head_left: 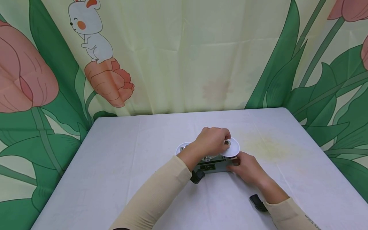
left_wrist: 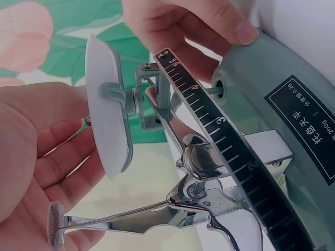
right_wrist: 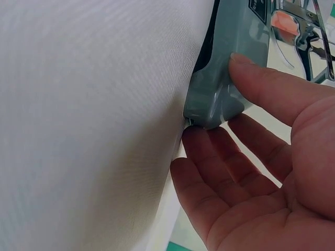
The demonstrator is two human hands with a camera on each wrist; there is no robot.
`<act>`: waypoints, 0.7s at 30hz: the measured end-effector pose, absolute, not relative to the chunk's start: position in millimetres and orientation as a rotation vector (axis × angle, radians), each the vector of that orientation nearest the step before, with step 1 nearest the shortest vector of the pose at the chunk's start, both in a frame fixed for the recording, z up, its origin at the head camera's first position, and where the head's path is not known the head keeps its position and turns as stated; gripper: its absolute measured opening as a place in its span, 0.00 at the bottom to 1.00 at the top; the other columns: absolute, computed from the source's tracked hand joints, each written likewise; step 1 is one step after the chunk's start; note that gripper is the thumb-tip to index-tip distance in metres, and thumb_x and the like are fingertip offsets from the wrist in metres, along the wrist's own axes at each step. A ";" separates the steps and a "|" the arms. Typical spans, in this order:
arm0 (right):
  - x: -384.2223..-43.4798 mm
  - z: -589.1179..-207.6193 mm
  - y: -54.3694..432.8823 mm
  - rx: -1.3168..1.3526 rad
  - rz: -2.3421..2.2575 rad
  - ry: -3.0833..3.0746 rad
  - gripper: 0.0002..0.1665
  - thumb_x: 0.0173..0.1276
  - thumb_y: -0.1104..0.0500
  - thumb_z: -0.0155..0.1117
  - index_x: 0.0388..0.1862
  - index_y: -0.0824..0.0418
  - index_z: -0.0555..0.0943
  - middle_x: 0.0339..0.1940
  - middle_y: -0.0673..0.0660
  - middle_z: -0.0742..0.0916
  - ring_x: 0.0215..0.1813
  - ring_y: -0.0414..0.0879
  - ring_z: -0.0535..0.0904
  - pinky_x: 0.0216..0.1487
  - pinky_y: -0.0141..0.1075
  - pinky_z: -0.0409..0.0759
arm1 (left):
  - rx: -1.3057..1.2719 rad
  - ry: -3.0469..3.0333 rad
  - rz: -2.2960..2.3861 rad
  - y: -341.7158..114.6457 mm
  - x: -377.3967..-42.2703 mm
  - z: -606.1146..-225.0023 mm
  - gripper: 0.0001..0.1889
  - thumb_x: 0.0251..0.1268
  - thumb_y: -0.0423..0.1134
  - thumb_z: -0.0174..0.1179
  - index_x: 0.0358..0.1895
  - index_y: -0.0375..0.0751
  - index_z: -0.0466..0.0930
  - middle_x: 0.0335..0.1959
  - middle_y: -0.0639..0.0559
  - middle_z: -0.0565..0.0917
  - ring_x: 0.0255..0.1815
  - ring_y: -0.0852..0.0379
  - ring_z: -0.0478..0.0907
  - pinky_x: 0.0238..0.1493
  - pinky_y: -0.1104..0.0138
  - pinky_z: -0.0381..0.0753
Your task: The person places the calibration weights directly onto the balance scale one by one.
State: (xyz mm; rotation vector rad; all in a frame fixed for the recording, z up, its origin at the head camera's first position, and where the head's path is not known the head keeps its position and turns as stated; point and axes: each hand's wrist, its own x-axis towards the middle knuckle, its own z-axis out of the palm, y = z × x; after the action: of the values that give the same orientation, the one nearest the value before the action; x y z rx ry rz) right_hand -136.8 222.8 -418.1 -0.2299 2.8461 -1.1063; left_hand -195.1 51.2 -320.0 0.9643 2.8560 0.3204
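Observation:
A grey-green tray balance (head_left: 218, 165) with a dark scale plate stands on the table, its ruled beam (left_wrist: 220, 123) and chrome arms plain in the left wrist view. My left hand (head_left: 211, 140) reaches across to the right white pan (head_left: 234, 148). Its thumb and fingers pinch a small metal piece (head_left: 227, 142) at that pan's upper face; the fingers are partly hidden by the pan in the left wrist view. At the balance's right end my right hand (head_left: 247, 167) grips the base, thumb (right_wrist: 261, 83) on the front and fingertips at the lower edge.
The left white pan (head_left: 179, 149) holds small metal pieces and is partly covered by my left forearm. A white cloth covers the table (head_left: 120, 179). Behind it hangs a curtain (head_left: 178, 57) printed with tulips and a rabbit.

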 end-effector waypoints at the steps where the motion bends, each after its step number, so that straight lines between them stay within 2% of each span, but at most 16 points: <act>1: -136.8 -418.1 222.7 -0.231 -1.105 2.846 0.28 0.58 0.60 0.76 0.55 0.70 0.78 0.49 0.63 0.87 0.51 0.58 0.84 0.52 0.53 0.81 | 0.969 2.856 0.324 50.9 -195.2 -320.2 0.14 0.69 0.47 0.64 0.54 0.51 0.82 0.43 0.61 0.85 0.39 0.63 0.77 0.44 0.67 0.73; 9: -136.7 -418.6 222.5 -0.220 -1.101 2.847 0.28 0.59 0.61 0.75 0.56 0.70 0.78 0.50 0.63 0.87 0.51 0.58 0.84 0.53 0.53 0.80 | 0.977 2.844 0.370 48.2 -195.9 -319.7 0.15 0.68 0.47 0.64 0.56 0.50 0.81 0.45 0.61 0.84 0.42 0.63 0.78 0.47 0.67 0.73; 15: -135.2 -417.7 222.2 -0.227 -1.105 2.846 0.28 0.58 0.60 0.75 0.55 0.70 0.78 0.49 0.62 0.87 0.50 0.58 0.84 0.52 0.53 0.81 | 0.986 2.752 0.622 36.2 -197.5 -312.9 0.19 0.67 0.44 0.66 0.58 0.44 0.80 0.51 0.55 0.84 0.51 0.60 0.78 0.51 0.73 0.75; 21: -135.6 -417.2 221.8 -0.222 -1.110 2.837 0.28 0.59 0.60 0.75 0.57 0.69 0.78 0.50 0.63 0.86 0.51 0.59 0.84 0.54 0.54 0.80 | 0.962 2.674 0.816 19.4 -196.0 -304.4 0.20 0.66 0.40 0.68 0.59 0.41 0.79 0.55 0.53 0.83 0.57 0.60 0.78 0.57 0.73 0.74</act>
State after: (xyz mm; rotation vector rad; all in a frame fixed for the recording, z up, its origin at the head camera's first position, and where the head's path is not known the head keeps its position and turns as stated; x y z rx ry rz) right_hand -135.6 221.8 -417.2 -0.2218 2.8366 -1.1097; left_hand -196.0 19.4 -304.4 0.9624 2.6741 0.8158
